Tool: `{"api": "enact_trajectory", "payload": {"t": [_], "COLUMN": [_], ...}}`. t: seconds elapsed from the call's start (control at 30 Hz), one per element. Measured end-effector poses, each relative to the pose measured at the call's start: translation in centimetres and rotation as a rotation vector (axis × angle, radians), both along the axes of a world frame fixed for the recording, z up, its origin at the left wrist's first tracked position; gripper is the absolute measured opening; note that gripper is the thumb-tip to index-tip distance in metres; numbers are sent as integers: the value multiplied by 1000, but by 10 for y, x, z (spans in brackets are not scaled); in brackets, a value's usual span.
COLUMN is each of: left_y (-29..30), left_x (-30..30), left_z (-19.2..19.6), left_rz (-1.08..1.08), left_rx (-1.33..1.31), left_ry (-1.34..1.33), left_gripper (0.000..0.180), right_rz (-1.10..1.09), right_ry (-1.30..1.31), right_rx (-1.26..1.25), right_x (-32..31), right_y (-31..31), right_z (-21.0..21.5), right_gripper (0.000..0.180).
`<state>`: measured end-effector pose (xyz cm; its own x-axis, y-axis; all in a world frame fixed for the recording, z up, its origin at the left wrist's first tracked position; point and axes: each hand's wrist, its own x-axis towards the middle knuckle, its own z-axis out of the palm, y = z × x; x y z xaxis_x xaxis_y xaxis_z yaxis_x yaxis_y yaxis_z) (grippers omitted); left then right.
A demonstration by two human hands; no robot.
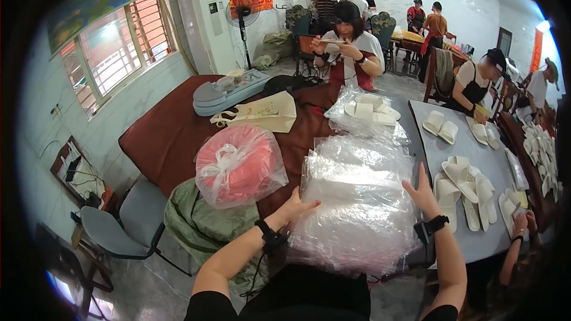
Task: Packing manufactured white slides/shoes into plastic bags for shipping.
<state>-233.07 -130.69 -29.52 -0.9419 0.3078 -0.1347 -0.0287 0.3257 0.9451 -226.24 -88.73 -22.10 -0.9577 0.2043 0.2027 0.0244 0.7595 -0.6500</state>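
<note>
Brown tablecloth point(163, 137), left hand point(295, 208), right hand point(424, 194), clear plastic point(360, 202) between

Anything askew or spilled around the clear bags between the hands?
No spill stands out. The stack of clear plastic bags looks slightly askew: layers jut out unevenly along its edges, between the left hand and right hand.

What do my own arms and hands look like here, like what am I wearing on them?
Your left hand and right hand are ungloved. Each wrist has a black strap with a small, boxy black device. A thin dark cord hangs below the left one. Black sleeves end high, leaving the forearms bare.
</note>
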Motion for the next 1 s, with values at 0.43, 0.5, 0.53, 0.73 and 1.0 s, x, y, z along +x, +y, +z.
{"api": "enact_trajectory", "payload": {"t": [0.43,0.5,0.53,0.73,1.0], "left_y": [7,28,33,33,44], "left_x": [6,5,4,3,-3], "left_z": [3,-4,-4,-8,5], "left_rz": [-12,144,156,77,-116], "left_rx": [304,-127,-113,-99,-80], "left_ry": [-12,160,71,157,279], "left_gripper": [81,91,94,91,103], "right_rz": [280,188,164,-114,327], "right_ry": [-39,-129,-161,53,-252], "right_rx": [-449,-391,-395,323,651], "right_x": [-52,-61,-62,-29,-9], "right_y": [-38,-5,0,-39,-111], "right_z": [-18,-57,-66,15,3], "right_gripper": [110,111,113,105,88]}}
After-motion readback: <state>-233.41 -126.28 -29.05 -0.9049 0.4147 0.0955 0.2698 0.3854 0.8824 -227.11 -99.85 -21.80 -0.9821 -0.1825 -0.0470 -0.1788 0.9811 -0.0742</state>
